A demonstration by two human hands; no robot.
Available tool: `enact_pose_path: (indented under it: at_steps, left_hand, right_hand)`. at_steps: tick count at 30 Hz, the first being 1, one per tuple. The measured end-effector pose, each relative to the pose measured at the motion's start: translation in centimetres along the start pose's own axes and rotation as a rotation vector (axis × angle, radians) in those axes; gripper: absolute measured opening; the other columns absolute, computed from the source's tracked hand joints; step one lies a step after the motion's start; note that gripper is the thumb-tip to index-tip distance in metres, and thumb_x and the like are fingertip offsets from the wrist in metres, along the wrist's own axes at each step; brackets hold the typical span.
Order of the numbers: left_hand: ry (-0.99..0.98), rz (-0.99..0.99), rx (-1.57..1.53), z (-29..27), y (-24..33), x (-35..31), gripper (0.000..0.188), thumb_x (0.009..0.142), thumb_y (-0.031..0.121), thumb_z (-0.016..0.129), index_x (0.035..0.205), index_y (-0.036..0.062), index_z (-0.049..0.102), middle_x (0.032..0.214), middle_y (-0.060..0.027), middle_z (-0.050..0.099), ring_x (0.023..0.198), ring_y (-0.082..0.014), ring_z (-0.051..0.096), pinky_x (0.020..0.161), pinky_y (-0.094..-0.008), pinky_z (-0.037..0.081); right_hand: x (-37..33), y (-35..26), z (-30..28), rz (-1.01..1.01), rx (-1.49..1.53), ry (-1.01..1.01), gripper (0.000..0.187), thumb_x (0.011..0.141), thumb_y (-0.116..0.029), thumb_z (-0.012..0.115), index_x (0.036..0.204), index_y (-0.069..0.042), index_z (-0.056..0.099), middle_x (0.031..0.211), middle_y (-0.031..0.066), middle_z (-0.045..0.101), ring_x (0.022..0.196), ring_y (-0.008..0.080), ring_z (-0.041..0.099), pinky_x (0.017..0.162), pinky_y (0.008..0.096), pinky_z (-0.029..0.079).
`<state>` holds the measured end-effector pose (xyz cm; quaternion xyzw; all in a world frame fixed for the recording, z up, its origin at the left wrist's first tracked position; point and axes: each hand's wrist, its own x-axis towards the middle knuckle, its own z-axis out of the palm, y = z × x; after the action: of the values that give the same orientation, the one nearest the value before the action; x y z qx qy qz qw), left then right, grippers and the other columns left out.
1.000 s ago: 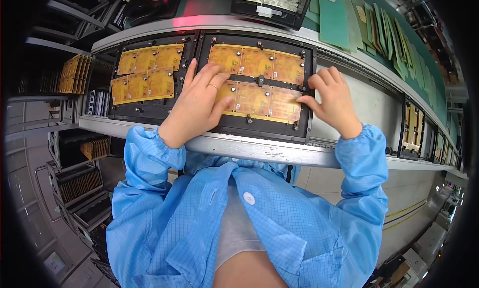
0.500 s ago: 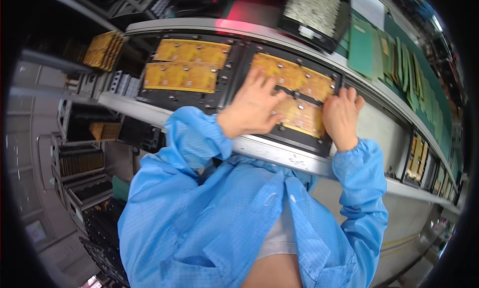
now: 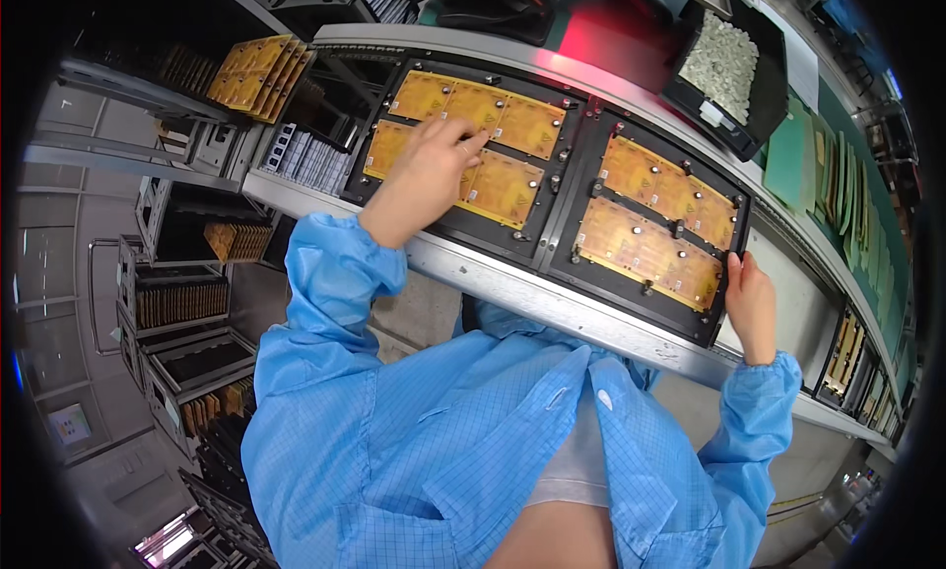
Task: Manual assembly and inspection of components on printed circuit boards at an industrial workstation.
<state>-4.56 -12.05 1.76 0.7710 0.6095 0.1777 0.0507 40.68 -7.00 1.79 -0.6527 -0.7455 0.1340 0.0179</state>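
Two black pallets lie side by side on a metal rail. The left pallet (image 3: 463, 229) carries yellow circuit boards (image 3: 501, 187) in two rows. My left hand (image 3: 422, 175) is over its middle, thumb and fingertips pinched together at the gap between the rows. Whatever is between those fingertips is hidden. My right hand (image 3: 751, 303) is at the right edge of the right pallet (image 3: 562, 249), its fingers closed at that edge. More yellow circuit boards (image 3: 650, 252) lie in two rows on this pallet, with small black clips around them.
A black bin (image 3: 774, 86) of small pale pieces stands behind the right pallet. Green sheets (image 3: 838, 175) stand upright at the far right. Stacked yellow boards (image 3: 258, 71) and a box of grey parts (image 3: 305, 160) are at left. A rack (image 3: 182, 303) with boards stands lower left.
My left hand has moved from the right pallet to the left one, its spread fingers now pinched. My right hand stays by the right pallet's edge. The view has shifted.
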Motion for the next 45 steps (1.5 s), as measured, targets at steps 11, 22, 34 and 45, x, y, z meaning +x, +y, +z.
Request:
enact_pose_path:
  at_steps: [11,22,34,45]
  left_hand:
    - [0.062,-0.108,0.043,1.3,2.6,-3.1,0.046,0.091,0.012,0.058,0.136,0.0024,0.053,0.142,-0.0163,0.046,0.134,-0.0369,0.041,0.112,-0.0483,0.033]
    - [0.046,-0.344,0.163,1.8,4.2,-3.7,0.061,0.092,0.031,0.061,0.141,-0.0028,0.045,0.148,-0.0269,0.036,0.139,-0.0461,0.031,0.116,-0.0556,0.020]
    - [0.125,-0.335,-0.152,1.2,2.3,-2.4,0.056,0.085,0.027,0.071,0.125,-0.0083,0.052,0.141,-0.0254,0.045,0.138,-0.0421,0.035,0.115,-0.0520,0.025]
    - [0.207,-0.283,-0.192,2.1,3.7,-2.8,0.050,0.085,0.021,0.072,0.123,-0.0059,0.055,0.137,-0.0270,0.047,0.129,-0.0442,0.043,0.109,-0.0465,0.037]
  right_hand:
    - [3.5,-14.4,-3.7,-0.780,0.098,0.116,0.045,0.081,0.005,0.058,0.125,-0.002,0.059,0.109,0.0162,0.061,0.107,0.0353,0.055,0.092,0.0415,0.045]
    - [8.3,-21.2,1.4,-0.928,0.062,0.060,0.041,0.082,-0.010,0.068,0.122,-0.004,0.062,0.123,0.0130,0.058,0.116,0.0321,0.050,0.098,0.0436,0.036]
    - [12.4,-23.1,2.4,-0.736,0.266,-0.087,0.057,0.077,-0.001,0.073,0.132,-0.006,0.057,0.117,0.0146,0.061,0.109,0.0320,0.059,0.096,0.0379,0.044]
    - [13.5,-22.1,2.2,-0.670,0.477,-0.230,0.050,0.080,0.012,0.061,0.128,-0.004,0.062,0.100,0.0131,0.062,0.098,0.0257,0.061,0.091,0.0326,0.047]
